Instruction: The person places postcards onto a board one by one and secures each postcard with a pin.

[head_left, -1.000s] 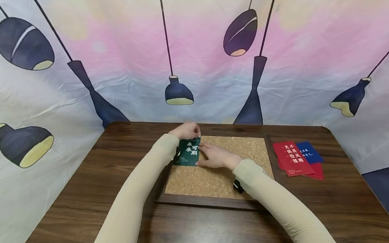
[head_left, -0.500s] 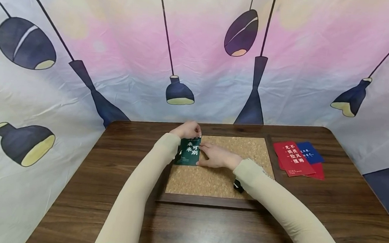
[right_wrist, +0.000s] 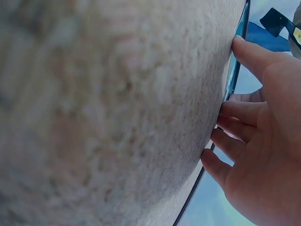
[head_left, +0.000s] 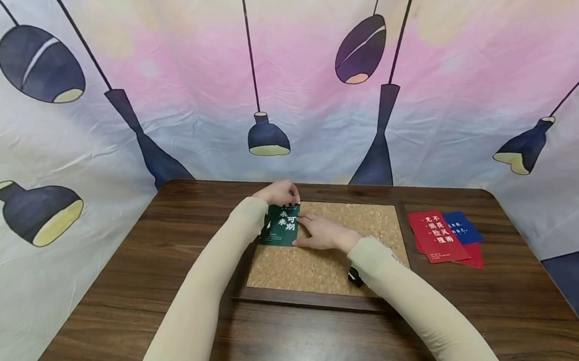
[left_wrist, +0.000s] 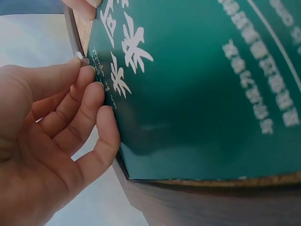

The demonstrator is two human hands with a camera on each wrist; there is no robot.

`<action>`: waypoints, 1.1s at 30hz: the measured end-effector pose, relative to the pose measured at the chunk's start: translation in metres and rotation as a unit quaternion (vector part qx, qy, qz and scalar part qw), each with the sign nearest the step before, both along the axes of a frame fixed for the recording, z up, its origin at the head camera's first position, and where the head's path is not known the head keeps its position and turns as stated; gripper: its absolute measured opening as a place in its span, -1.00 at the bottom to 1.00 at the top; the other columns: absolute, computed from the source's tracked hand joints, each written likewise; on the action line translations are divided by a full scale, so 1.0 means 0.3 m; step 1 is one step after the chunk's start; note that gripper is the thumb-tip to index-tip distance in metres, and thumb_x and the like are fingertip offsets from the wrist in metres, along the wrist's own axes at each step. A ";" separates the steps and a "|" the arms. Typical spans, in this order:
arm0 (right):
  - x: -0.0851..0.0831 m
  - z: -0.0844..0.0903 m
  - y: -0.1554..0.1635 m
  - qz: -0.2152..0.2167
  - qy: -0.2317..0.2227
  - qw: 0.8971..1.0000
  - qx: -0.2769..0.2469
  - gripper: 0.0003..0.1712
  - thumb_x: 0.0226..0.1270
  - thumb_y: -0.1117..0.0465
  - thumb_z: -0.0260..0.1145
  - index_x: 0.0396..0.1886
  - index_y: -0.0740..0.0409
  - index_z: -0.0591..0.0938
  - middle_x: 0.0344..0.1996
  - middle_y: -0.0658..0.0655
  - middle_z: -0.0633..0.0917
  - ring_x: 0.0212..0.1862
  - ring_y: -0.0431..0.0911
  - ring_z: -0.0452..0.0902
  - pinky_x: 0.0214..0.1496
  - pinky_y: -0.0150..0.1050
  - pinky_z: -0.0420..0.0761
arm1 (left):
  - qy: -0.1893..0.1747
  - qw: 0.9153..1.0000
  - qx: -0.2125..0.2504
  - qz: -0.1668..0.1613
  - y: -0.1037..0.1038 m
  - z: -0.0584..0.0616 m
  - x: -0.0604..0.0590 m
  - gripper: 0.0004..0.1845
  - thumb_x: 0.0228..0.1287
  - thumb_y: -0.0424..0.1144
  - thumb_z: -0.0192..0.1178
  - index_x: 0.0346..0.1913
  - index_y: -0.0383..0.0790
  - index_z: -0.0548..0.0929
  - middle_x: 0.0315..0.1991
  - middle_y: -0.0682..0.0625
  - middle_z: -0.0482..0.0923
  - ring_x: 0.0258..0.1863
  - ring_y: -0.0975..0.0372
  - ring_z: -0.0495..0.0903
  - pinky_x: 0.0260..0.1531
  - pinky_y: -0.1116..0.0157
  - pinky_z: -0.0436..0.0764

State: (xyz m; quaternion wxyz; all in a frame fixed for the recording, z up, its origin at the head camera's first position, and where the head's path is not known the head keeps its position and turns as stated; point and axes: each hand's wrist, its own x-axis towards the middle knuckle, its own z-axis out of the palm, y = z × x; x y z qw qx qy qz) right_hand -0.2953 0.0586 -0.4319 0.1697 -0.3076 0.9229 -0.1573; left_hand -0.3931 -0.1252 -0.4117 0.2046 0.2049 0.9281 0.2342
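A dark green card (head_left: 281, 225) with white characters lies on the left part of a framed cork board (head_left: 313, 267). My left hand (head_left: 280, 193) is at the card's top edge. In the left wrist view its thumb and forefinger (left_wrist: 56, 127) pinch a small clear pushpin (left_wrist: 79, 56) against the corner of the green card (left_wrist: 197, 84). My right hand (head_left: 318, 232) lies flat on the cork, its fingertips pressing the card's right edge. The right wrist view shows those fingers (right_wrist: 258, 141) against the card's thin edge (right_wrist: 233, 70) and the cork board (right_wrist: 117, 117).
A red card (head_left: 437, 236) lies over a blue card (head_left: 461, 226) and another red one on the brown wooden table (head_left: 307, 340), right of the board. A cloth backdrop (head_left: 175, 81) printed with lamps hangs close behind and beside the table.
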 end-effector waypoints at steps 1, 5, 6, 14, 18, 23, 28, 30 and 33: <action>0.000 0.001 0.001 0.001 0.000 1.000 0.000 -0.10 0.49 -0.23 0.18 0.59 0.17 0.18 0.59 0.17 0.11 0.57 0.09 0.04 0.52 0.02 0.17 | -0.001 1.000 0.001 -0.005 -0.001 0.004 0.001 -0.75 0.56 -0.31 0.01 0.00 -0.29 0.69 -0.17 -0.12 0.63 -0.27 0.10 0.56 -0.20 0.19 0.58; -0.003 -0.002 0.003 0.002 0.000 1.000 -0.004 -0.10 0.49 -0.23 0.18 0.59 0.18 0.18 0.58 0.18 0.11 0.56 0.09 0.05 0.52 0.01 0.18 | -0.016 1.000 -0.002 -0.012 -0.005 0.014 0.001 -0.75 0.55 -0.32 -0.01 0.00 -0.29 0.68 -0.17 -0.12 0.62 -0.26 0.10 0.56 -0.19 0.18 0.58; -0.004 -0.003 0.003 0.001 0.001 1.000 -0.005 -0.09 0.49 -0.23 0.18 0.59 0.18 0.18 0.58 0.18 0.11 0.56 0.09 0.05 0.51 0.01 0.18 | -0.018 1.000 -0.002 -0.013 -0.004 0.014 -0.001 -0.74 0.55 -0.32 -0.01 0.01 -0.30 0.68 -0.16 -0.12 0.63 -0.26 0.10 0.56 -0.18 0.18 0.58; -0.015 -0.012 0.004 0.001 0.005 1.000 -0.006 -0.08 0.47 -0.25 0.19 0.59 0.19 0.19 0.58 0.18 0.14 0.55 0.10 0.08 0.50 0.02 0.20 | -0.045 0.999 -0.008 -0.011 0.005 0.014 -0.006 -0.71 0.55 -0.34 -0.03 0.11 -0.35 0.64 -0.20 -0.10 0.56 -0.34 0.15 0.45 -0.25 0.24 0.49; -0.015 -0.016 0.001 0.001 0.003 1.000 -0.003 -0.07 0.47 -0.26 0.19 0.59 0.19 0.19 0.58 0.18 0.14 0.55 0.09 0.08 0.51 0.02 0.20 | -0.065 0.998 0.002 -0.001 0.005 0.016 0.000 -0.70 0.53 -0.36 -0.06 0.11 -0.35 0.62 -0.26 -0.06 0.46 -0.47 0.20 0.32 -0.34 0.26 0.40; -0.013 -0.013 0.000 0.000 0.005 1.000 0.000 -0.07 0.47 -0.26 0.19 0.59 0.18 0.19 0.58 0.17 0.14 0.55 0.09 0.08 0.51 0.02 0.19 | -0.064 0.998 0.000 0.014 0.014 0.019 0.010 -0.74 0.52 -0.34 -0.08 0.01 -0.35 0.60 -0.35 -0.03 0.32 -0.55 0.22 0.15 -0.34 0.24 0.31; -0.016 -0.017 0.000 0.002 0.014 1.000 0.003 -0.08 0.46 -0.26 0.20 0.58 0.19 0.20 0.57 0.17 0.16 0.55 0.09 0.10 0.51 0.01 0.19 | -0.059 0.998 0.005 0.036 0.030 0.017 0.025 -0.66 0.53 -0.29 -0.08 0.20 -0.43 0.44 -0.20 -0.14 0.35 -0.48 0.16 0.21 -0.20 0.16 0.33; -0.017 -0.018 0.000 0.003 0.016 1.000 0.004 -0.08 0.46 -0.26 0.20 0.58 0.19 0.21 0.57 0.17 0.17 0.55 0.09 0.10 0.51 0.01 0.19 | -0.058 0.997 0.006 0.048 0.032 0.011 0.025 -0.60 0.53 -0.28 -0.08 0.29 -0.44 0.37 -0.15 -0.16 0.35 -0.48 0.16 0.23 -0.20 0.16 0.34; -0.018 -0.018 -0.001 0.004 0.017 1.000 0.008 -0.08 0.46 -0.27 0.19 0.58 0.18 0.21 0.57 0.17 0.16 0.55 0.09 0.10 0.51 0.01 0.19 | -0.066 0.996 0.012 0.065 0.032 0.005 0.022 -0.65 0.52 -0.29 -0.07 0.24 -0.40 0.38 -0.31 -0.10 0.34 -0.59 0.19 0.18 -0.32 0.20 0.34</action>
